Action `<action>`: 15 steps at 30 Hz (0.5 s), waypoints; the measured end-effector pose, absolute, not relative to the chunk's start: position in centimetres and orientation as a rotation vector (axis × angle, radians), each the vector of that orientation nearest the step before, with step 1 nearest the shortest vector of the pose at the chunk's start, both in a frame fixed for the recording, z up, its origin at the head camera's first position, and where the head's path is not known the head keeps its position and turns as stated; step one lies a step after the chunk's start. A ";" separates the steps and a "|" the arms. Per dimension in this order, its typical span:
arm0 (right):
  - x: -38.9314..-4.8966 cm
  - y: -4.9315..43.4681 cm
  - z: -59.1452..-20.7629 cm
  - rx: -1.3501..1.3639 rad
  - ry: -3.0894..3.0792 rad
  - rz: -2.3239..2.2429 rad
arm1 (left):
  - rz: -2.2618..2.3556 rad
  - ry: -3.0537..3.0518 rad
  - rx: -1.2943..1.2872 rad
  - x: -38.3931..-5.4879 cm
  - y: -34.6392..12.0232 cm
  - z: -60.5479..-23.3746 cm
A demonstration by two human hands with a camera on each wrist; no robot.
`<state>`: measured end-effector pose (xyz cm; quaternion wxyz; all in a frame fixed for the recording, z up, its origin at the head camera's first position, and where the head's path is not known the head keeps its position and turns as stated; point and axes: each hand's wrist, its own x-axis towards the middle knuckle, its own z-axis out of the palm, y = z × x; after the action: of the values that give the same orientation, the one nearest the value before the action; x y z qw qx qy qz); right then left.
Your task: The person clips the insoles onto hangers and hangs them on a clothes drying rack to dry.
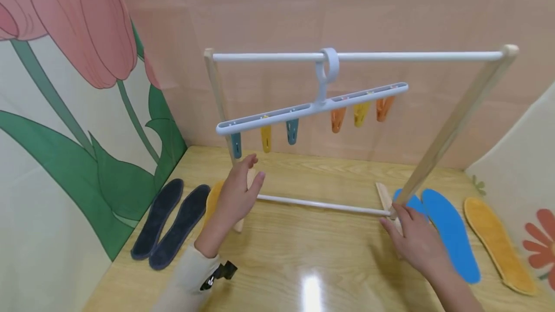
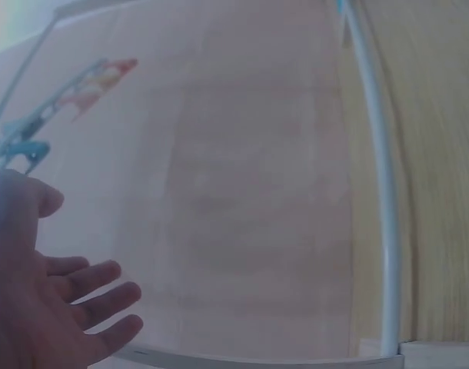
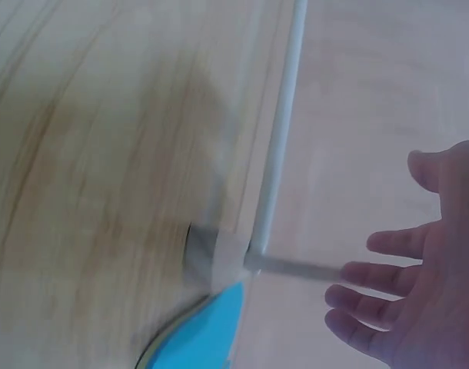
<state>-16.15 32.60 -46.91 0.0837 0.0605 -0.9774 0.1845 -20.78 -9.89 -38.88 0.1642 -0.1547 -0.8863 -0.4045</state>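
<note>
**Open hands at the rack's feet**

The drying rack (image 1: 455, 119) stands on the table (image 1: 303, 264). The left hand (image 1: 236, 196), fingers loose, holds nothing beside its left post. The right hand (image 1: 416, 240), fingers spread, lies by the right foot.

Nothing here carries readable writing: the small black tag (image 1: 218, 273) on the sleeve (image 1: 191, 278) shows white marks (too tiny to make out).

Cream sleeve (image 1: 184, 278) w/ black clip on L arm; R arm bare.
</note>
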 end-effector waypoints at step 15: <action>-16.9 37.6 -48.2 0.060 -3.060 0.545 | -1.325 -2.282 -0.511 -21.1 -11.7 -36.2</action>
<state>-16.93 37.63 -48.23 0.0163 0.0192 -0.9842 0.1751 -21.07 -11.72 -36.22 0.2249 -0.1853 -0.8274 -0.4802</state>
